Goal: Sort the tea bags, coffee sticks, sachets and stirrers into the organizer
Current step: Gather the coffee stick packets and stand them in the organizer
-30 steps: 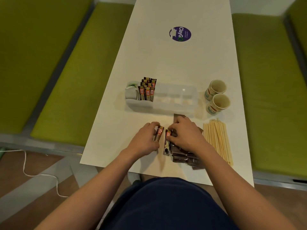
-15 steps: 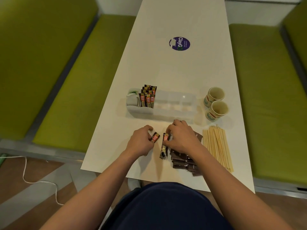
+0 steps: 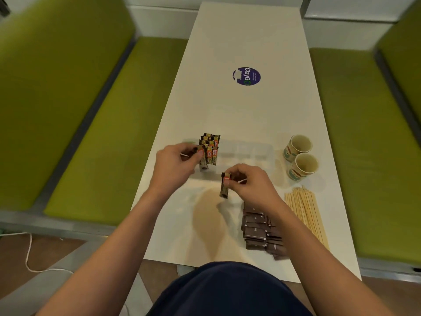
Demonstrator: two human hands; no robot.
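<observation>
The clear organizer (image 3: 246,151) stands across the white table (image 3: 250,110), with several coffee sticks (image 3: 210,144) upright in a left compartment. My left hand (image 3: 175,165) is lifted at the organizer's left end and pinches one coffee stick (image 3: 202,160) beside those. My right hand (image 3: 248,183) hovers in front of the organizer and holds another coffee stick (image 3: 225,185) by its top, hanging down. A pile of brown sachets (image 3: 262,231) lies under my right wrist. Wooden stirrers (image 3: 305,210) lie in a row at the right.
Two paper cups (image 3: 300,156) stand to the right of the organizer. A purple round sticker (image 3: 246,76) marks the far middle of the table. Green benches (image 3: 91,133) flank both long sides. A white cable (image 3: 29,252) lies on the floor at the left.
Both hands have risen from the table, each with a coffee stick. My left hand has moved up to the organizer's left end; my right hand has lifted off the sachet pile.
</observation>
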